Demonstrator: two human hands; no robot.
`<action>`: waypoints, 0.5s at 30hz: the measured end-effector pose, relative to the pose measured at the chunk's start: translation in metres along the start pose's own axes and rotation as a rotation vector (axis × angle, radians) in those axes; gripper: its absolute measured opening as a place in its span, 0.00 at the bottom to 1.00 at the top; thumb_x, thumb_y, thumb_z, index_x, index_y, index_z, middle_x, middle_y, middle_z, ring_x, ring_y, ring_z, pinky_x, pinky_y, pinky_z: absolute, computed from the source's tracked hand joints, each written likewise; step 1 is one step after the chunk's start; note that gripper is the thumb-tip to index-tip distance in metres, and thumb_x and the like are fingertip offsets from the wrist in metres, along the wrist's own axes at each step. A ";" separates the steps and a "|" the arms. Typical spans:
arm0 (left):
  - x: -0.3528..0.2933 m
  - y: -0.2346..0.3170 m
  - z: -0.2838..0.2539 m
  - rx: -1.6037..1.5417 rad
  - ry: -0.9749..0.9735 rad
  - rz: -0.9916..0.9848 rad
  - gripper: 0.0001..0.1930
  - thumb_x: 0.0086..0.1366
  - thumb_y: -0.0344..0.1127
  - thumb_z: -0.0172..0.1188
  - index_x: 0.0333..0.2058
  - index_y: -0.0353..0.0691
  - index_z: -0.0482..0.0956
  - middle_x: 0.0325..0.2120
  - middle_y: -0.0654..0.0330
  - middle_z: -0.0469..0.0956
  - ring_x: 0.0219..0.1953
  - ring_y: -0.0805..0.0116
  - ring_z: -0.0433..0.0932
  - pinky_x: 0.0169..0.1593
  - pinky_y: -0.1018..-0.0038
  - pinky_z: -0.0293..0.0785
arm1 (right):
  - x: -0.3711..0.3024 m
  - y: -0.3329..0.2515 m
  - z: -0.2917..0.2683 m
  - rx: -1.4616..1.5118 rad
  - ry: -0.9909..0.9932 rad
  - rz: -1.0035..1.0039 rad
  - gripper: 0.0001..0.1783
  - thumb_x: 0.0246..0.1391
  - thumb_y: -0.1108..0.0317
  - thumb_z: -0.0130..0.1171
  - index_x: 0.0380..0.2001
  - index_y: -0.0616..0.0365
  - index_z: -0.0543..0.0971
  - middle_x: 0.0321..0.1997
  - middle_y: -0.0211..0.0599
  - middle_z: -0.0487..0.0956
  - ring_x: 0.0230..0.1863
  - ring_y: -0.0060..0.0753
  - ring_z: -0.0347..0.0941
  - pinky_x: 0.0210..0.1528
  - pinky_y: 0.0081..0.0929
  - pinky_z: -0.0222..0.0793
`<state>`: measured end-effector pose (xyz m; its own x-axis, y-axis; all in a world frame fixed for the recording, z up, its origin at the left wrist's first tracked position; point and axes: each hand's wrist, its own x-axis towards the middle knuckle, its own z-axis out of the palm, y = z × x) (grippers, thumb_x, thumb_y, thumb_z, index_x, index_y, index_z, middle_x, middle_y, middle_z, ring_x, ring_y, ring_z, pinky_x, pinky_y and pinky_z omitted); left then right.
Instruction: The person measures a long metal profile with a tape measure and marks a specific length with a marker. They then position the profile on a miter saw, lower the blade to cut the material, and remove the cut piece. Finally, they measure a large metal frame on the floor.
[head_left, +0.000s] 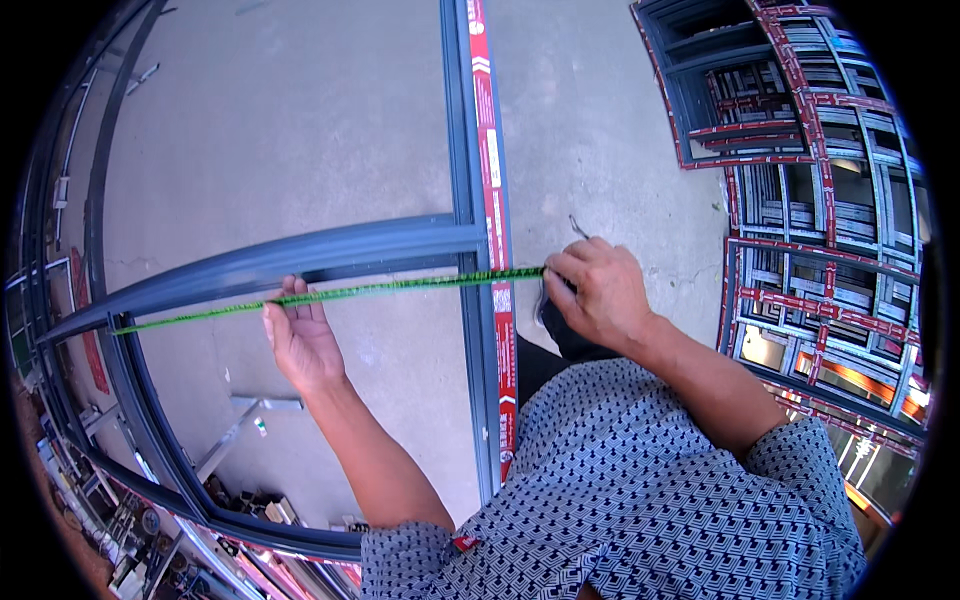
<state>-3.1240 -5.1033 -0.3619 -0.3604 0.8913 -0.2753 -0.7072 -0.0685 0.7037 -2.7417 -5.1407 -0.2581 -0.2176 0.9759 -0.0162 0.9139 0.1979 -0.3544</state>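
Note:
A bright green tape measure blade (420, 283) stretches across a dark grey metal window frame (380, 236), just on the near side of its crossbar. At its right end my right hand (600, 290) is closed round the tape measure; the case is mostly hidden by the fingers. My left hand (308, 340) is under the middle of the blade, palm up, with the blade running between thumb and fingers. The blade's far left end lies at the frame's left upright (125, 370). Red and white protective film (492, 180) covers the right upright's outer face.
Stacked frames with red film strips (825, 180) stand along the right side. On the grey concrete floor (290, 120) lies an angled metal piece (235, 425), inside the frame opening. Assorted tools and scraps (130, 540) crowd the lower left. A dark shoe (550, 315) shows below my right hand.

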 end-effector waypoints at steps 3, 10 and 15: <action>-0.017 0.015 0.009 0.111 0.071 0.034 0.13 0.76 0.41 0.58 0.49 0.38 0.75 0.54 0.50 0.78 0.56 0.56 0.76 0.64 0.58 0.74 | -0.007 -0.001 0.000 0.069 -0.042 0.024 0.06 0.57 0.63 0.62 0.31 0.52 0.84 0.30 0.36 0.80 0.36 0.44 0.78 0.34 0.45 0.70; -0.063 0.025 0.050 0.313 0.179 0.079 0.21 0.77 0.50 0.55 0.54 0.38 0.72 0.52 0.53 0.78 0.52 0.61 0.78 0.56 0.64 0.77 | -0.030 0.013 -0.003 0.215 -0.095 0.041 0.11 0.57 0.62 0.62 0.31 0.57 0.86 0.31 0.42 0.83 0.36 0.49 0.80 0.39 0.47 0.75; -0.083 0.024 0.083 0.450 0.205 0.145 0.17 0.79 0.46 0.52 0.51 0.37 0.73 0.47 0.54 0.79 0.48 0.63 0.80 0.51 0.67 0.79 | -0.030 0.027 -0.016 0.344 -0.118 0.109 0.14 0.58 0.56 0.60 0.31 0.55 0.85 0.30 0.45 0.81 0.37 0.54 0.79 0.40 0.50 0.75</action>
<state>-3.0605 -5.1419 -0.2672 -0.5786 0.7778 -0.2453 -0.3261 0.0551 0.9437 -2.7052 -5.1633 -0.2520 -0.1819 0.9682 -0.1720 0.7697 0.0313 -0.6377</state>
